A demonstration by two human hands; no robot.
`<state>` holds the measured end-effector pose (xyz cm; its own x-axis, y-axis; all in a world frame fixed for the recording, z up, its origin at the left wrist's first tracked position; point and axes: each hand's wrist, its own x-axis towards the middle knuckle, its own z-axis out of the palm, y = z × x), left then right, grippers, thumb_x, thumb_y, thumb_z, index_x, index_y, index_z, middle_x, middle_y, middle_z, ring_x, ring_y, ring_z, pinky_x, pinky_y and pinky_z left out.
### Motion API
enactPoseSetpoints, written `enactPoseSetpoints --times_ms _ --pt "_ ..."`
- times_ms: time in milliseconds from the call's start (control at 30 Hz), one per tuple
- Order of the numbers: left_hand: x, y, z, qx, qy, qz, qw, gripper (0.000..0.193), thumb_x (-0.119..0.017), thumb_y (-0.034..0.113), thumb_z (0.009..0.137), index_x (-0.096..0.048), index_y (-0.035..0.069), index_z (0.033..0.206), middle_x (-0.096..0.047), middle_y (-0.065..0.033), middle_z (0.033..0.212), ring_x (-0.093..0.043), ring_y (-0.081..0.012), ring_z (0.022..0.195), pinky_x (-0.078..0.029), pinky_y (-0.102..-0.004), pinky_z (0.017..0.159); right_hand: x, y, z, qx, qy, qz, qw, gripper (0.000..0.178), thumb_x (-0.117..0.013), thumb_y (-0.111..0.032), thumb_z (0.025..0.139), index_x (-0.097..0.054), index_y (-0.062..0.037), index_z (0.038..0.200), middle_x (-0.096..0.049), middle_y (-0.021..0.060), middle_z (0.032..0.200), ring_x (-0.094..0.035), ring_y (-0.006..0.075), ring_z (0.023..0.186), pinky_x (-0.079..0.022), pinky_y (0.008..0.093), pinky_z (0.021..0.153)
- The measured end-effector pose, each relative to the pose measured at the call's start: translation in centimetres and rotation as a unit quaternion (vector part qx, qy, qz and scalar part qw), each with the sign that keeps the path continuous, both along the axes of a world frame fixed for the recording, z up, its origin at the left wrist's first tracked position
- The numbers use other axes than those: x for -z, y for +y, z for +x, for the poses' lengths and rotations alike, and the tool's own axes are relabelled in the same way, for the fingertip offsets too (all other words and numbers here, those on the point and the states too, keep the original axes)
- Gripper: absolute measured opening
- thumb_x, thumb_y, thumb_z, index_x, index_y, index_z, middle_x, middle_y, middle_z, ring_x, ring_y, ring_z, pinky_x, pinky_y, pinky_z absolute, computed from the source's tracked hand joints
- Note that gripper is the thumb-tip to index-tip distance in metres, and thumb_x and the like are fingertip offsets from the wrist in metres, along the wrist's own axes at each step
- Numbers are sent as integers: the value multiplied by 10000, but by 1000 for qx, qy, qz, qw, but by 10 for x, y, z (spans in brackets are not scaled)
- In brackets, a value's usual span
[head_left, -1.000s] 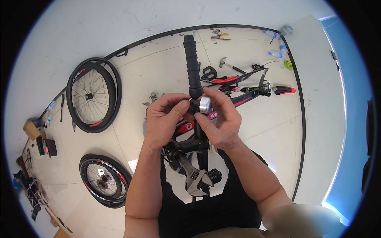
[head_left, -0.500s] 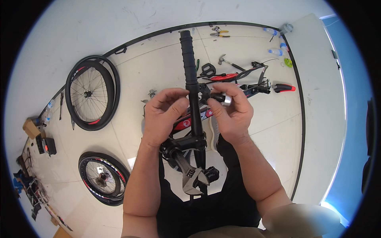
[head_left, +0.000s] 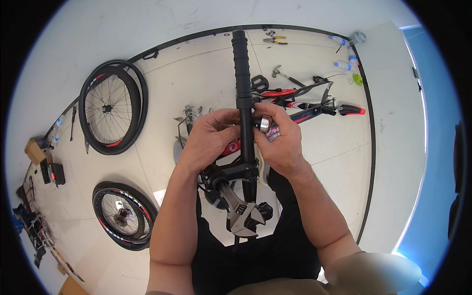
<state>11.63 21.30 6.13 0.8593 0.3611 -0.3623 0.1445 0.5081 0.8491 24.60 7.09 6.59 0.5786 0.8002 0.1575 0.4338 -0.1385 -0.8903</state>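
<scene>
A black bicycle handlebar (head_left: 242, 69) with a ribbed grip stands up from a stem (head_left: 236, 172) in front of me. My left hand (head_left: 209, 137) is closed around the bar from the left. My right hand (head_left: 280, 140) grips the bar from the right and pinches a small silver bell (head_left: 265, 124) against it. A silver adjustable wrench (head_left: 241, 211) hangs at the stem, just below both hands. The red and black bike frame (head_left: 305, 105) lies on the floor behind my hands.
Two black bicycle wheels with red trim lie on the floor at the left, one far (head_left: 110, 105) and one near (head_left: 123, 214). A hammer (head_left: 285, 74), pliers (head_left: 273, 38) and small bottles (head_left: 344, 64) are scattered by the far wall. Boxes (head_left: 37, 150) stand at the far left.
The silver bell has turned from facing up to sitting on the right side of the bar. Both hands have stayed clasped around the handlebar and shifted slightly upward.
</scene>
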Motion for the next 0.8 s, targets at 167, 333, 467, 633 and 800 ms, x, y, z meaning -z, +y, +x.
enactPoseSetpoints --times_ms 167,333,467,633,800 --pt "11 -6 4 -29 -28 37 998 319 -616 -58 948 -684 -21 1257 -744 -93 1066 -700 -141 962 -576 -278 864 -2 1 -1 2 8 -3 1000 419 -735 50 841 -616 -19 1237 -697 125 1056 -688 246 940 -550 353 827" --pt "9 -8 4 -34 15 91 995 267 -610 -61 956 -697 -30 1207 -754 -88 1035 -706 -138 942 -576 -270 865 0 -2 0 3 23 3 1000 461 -696 135 838 -610 -5 1269 -682 85 1087 -666 151 1003 -540 290 889" --pt "4 -8 3 -47 16 90 995 215 -624 -61 948 -702 -35 1146 -757 -91 1029 -709 -141 936 -577 -277 866 5 -2 -2 22 73 45 996 441 -695 117 828 -627 -24 1240 -684 92 1057 -672 159 953 -539 292 838" --pt "2 -4 1 -43 12 103 994 225 -623 -102 931 -684 -50 1141 -752 -116 1034 -709 -153 949 -584 -313 887 6 -1 -1 18 78 86 993 435 -700 110 811 -637 -31 1218 -688 92 1038 -676 163 928 -537 286 802" --pt "-3 -4 1 -44 38 125 990 195 -651 -106 915 -682 -46 1097 -753 -107 1016 -710 -149 928 -575 -296 881 8 -2 3 -6 47 120 992 458 -691 130 802 -620 -1 1235 -658 95 1113 -653 155 970 -529 283 824"
